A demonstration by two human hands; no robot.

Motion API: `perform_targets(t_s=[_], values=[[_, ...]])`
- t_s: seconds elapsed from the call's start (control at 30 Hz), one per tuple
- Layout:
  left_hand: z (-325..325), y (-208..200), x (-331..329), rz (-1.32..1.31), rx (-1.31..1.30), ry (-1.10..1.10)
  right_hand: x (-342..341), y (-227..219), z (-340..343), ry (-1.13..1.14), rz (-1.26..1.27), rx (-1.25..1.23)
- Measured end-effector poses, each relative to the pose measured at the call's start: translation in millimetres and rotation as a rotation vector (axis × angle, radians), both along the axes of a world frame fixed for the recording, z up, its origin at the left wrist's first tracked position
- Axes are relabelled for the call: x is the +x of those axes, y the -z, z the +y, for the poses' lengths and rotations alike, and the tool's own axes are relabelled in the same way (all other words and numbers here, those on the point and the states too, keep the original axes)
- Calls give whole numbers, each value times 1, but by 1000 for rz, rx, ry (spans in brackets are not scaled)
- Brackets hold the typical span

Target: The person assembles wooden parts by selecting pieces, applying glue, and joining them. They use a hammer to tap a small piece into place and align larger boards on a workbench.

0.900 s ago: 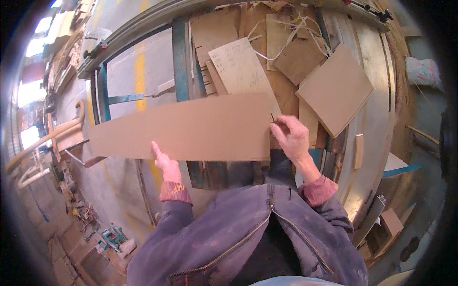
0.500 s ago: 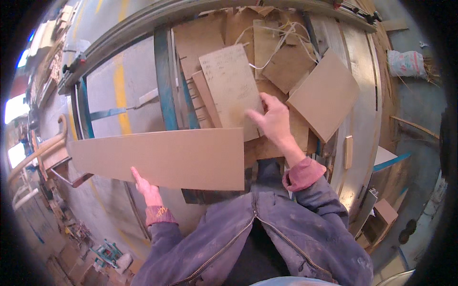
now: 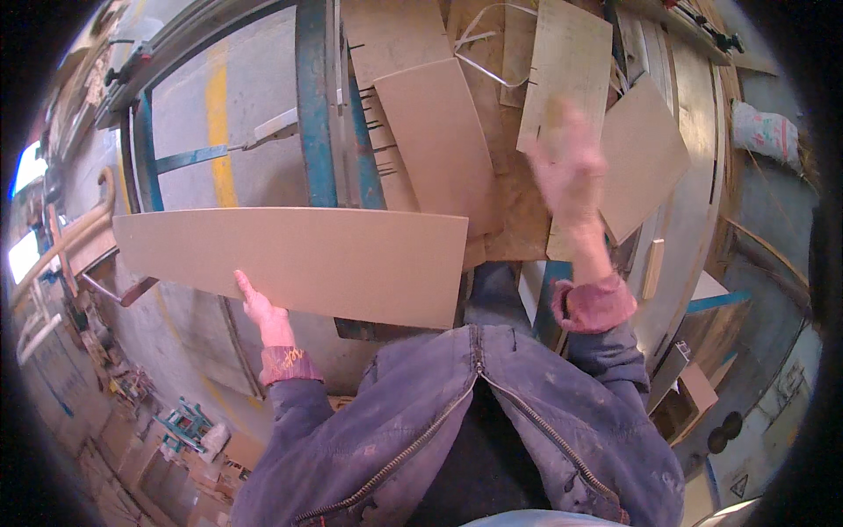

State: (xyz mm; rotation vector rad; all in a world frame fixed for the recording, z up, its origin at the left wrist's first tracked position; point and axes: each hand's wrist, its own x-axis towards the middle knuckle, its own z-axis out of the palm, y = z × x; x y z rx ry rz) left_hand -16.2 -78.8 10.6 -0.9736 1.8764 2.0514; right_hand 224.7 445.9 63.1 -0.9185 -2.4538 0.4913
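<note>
A long brown board (image 3: 299, 263), slightly curved along its far edge, lies across the left half of the view. My left hand (image 3: 262, 312) grips its near edge, thumb on top and the other fingers hidden underneath. My right hand (image 3: 571, 162) is smeared by motion over the near end of a pale plywood board (image 3: 566, 70); whether it touches the board cannot be made out. Left of that hand, a brown panel (image 3: 443, 132) lies on the stack, partly beyond the long board. A squarish brown panel (image 3: 645, 154) lies to the right.
Blue metal frame bars (image 3: 316, 114) run away from me beside the stack. A white strap (image 3: 479, 66) curls over the boards. A small wood strip (image 3: 653, 268) lies at the right. A curved wooden piece (image 3: 75, 233) stands at the far left, and a white sack (image 3: 764, 133) sits at the right.
The pale plywood board has shifted right and away, uncovering the brown panel beneath it. My right hand has moved right with it. The long board has shifted slightly away in view.
</note>
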Motion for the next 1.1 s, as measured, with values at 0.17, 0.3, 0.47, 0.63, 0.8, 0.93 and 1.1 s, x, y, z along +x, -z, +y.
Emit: perform_targets(t_s=[0.17, 0.3, 0.47, 0.63, 0.8, 0.93, 1.1], values=[[-18, -2, 1, -27, -3, 3, -28, 10, -67, -75, -154, -368], [-24, 1, 0, -32, 16, 36, -35, 13, -83, 8, -131, -462], [-24, 1, 1, -57, 40, 49, -37, 29, -92, -19, 103, -720], [-19, -6, 1, -72, 81, 95, -54, 39, -96, 71, 283, -1058], [-18, -13, 0, -47, 90, 106, -46, 20, -67, 116, 574, -1368], [-22, -12, 1, -42, 51, 129, 0, -5, -10, 128, 456, -1093], [-26, -4, -2, -56, 93, 98, 51, -32, 37, 234, 383, -1022]])
